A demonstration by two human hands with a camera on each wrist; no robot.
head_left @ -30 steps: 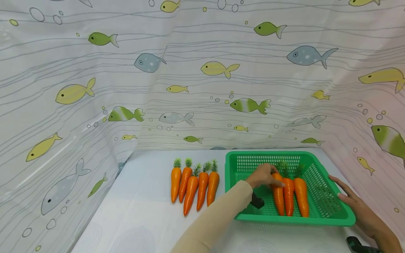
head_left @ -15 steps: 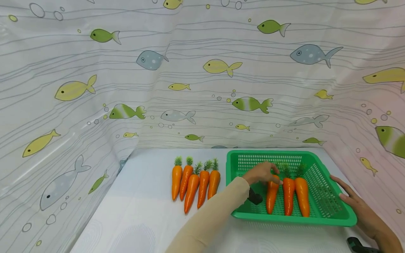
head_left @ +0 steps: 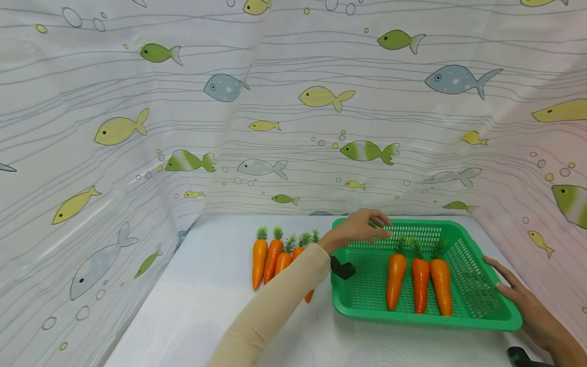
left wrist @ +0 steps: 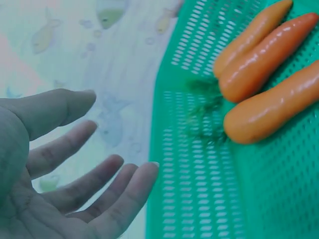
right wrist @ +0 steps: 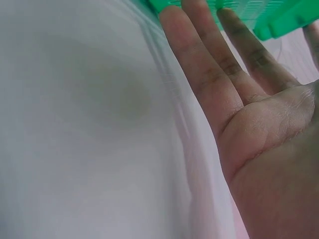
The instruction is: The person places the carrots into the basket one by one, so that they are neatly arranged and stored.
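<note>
My left hand (head_left: 362, 226) is raised over the back left of a green plastic basket (head_left: 426, 322), holding nothing, its fingers relaxed and spread in the left wrist view. Inside, three orange carrots (head_left: 420, 285) lie side by side, leafy tops toward the back wall. The nearest to that hand is the leftmost carrot (left wrist: 271, 107), a short gap from the fingertips. At the basket's right side is my right hand (head_left: 527, 303), its fingers extended against the outside wall and rim. The right wrist view shows those straight fingers (right wrist: 214, 74) reaching up to the green plastic.
Several more carrots (head_left: 259, 260) lie in a row on the white table (head_left: 183, 285) left of the basket, partly hidden by my left sleeve (head_left: 270, 311). A fish-patterned sheet (head_left: 293, 153) encloses the back and both sides.
My left hand set the leftmost carrot down slightly further left in the basket, let go, and rose up and back to the left. The right hand stays at the basket's side.
</note>
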